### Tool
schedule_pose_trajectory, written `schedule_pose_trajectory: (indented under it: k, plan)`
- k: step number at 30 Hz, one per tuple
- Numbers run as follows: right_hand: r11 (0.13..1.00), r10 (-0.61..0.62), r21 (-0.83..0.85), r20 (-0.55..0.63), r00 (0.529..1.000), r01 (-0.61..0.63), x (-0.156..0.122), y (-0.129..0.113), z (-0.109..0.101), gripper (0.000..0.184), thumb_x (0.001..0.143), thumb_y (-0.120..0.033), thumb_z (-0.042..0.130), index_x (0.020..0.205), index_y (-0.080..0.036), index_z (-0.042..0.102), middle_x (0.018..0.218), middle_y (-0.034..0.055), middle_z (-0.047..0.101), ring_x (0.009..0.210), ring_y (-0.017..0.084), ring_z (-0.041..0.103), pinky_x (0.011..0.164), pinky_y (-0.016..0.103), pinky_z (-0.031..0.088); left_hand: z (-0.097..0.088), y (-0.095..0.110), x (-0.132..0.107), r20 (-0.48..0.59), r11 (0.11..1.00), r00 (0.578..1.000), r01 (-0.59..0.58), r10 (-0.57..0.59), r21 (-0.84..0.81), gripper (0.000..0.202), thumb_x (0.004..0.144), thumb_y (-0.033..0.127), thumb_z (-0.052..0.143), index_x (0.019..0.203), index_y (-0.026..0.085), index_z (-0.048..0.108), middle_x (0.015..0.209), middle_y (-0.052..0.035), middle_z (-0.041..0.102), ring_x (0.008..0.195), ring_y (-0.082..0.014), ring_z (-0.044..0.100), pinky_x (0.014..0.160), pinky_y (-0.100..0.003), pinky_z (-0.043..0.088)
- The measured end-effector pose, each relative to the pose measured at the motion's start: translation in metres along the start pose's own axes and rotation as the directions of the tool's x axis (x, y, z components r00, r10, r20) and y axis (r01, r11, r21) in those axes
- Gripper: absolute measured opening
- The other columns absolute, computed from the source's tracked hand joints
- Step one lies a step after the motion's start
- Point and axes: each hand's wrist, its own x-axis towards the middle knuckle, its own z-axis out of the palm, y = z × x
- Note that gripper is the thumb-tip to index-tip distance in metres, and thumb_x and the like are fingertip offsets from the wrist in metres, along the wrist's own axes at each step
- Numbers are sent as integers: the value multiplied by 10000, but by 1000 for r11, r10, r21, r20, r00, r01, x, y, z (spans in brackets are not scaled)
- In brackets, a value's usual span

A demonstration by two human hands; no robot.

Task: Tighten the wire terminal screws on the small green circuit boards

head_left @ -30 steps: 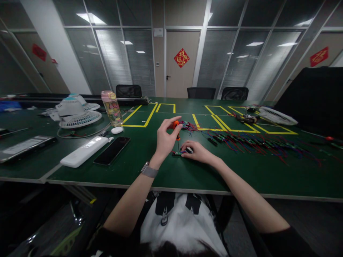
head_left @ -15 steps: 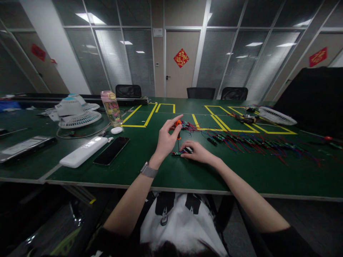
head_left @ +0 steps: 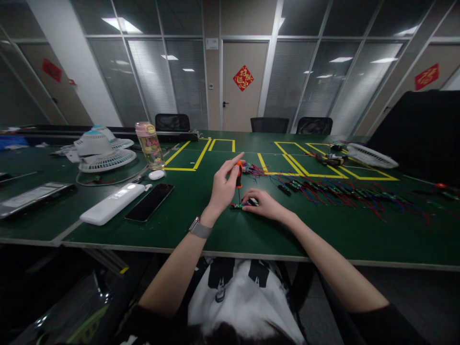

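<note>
My left hand point(head_left: 223, 186) is closed round the orange and black handle of a screwdriver point(head_left: 239, 178), which stands upright with its shaft pointing down. The screwdriver's tip meets a small green circuit board point(head_left: 236, 207) lying on the green table. My right hand point(head_left: 264, 203) pinches the right end of that board, where its thin wires come off; the fingers hide part of it. Just behind the hands lies a bundle of red and blue wires point(head_left: 254, 168).
Several wired circuit boards point(head_left: 338, 189) lie in a row to the right. Left of my hands are a black phone point(head_left: 150, 202), a white stick-shaped device point(head_left: 113, 203), a drink bottle point(head_left: 150, 146) and white fans point(head_left: 104, 151). Yellow tape point(head_left: 179, 169) marks the green table point(head_left: 273, 239).
My left fingers have shifted slightly round the screwdriver handle, and more of the handle shows. The board and my right hand stay almost in place.
</note>
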Motion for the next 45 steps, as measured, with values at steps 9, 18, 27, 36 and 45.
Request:
schedule_pose_trajectory:
  k: [9,18,27,36,45]
  plan:
    - [1000,4,-5,5,1000,-4,0,0,0,89,785,-240,713,824,-162,695,946,77,669,906,205,630,858,337,480,-1,-5,1,-77,993,997,-2,11,121,315,950,263,479,1236,254,612,1065,-53,652,941,-145,597,852,-284,468]
    - [1000,10,-7,1,1000,-10,0,2,1,85,782,-233,713,831,-166,695,957,78,669,908,209,630,864,345,480,-2,-1,1,-149,977,988,-2,35,212,269,850,283,651,1115,250,688,910,-26,593,819,-131,552,791,-264,468]
    - [1000,13,-3,3,1000,-13,1,1,0,83,782,-235,713,830,-169,698,950,73,669,908,205,630,864,337,480,0,-3,1,-32,998,999,4,-3,57,322,864,247,625,1185,228,652,936,-31,605,834,-126,574,788,-251,479]
    - [1000,19,-6,7,1000,-19,0,1,0,84,783,-231,711,831,-165,693,954,75,665,904,204,627,865,340,479,0,-6,2,-21,998,998,51,-52,-45,340,917,191,520,1242,242,604,1082,-53,635,917,-135,610,854,-286,491]
    - [999,34,-10,15,999,-34,0,-2,-1,83,782,-230,708,830,-163,691,962,77,663,908,205,630,862,337,481,-1,-3,2,-41,1000,999,22,-22,14,330,949,204,448,1229,261,614,1107,-55,608,965,-136,594,883,-294,477]
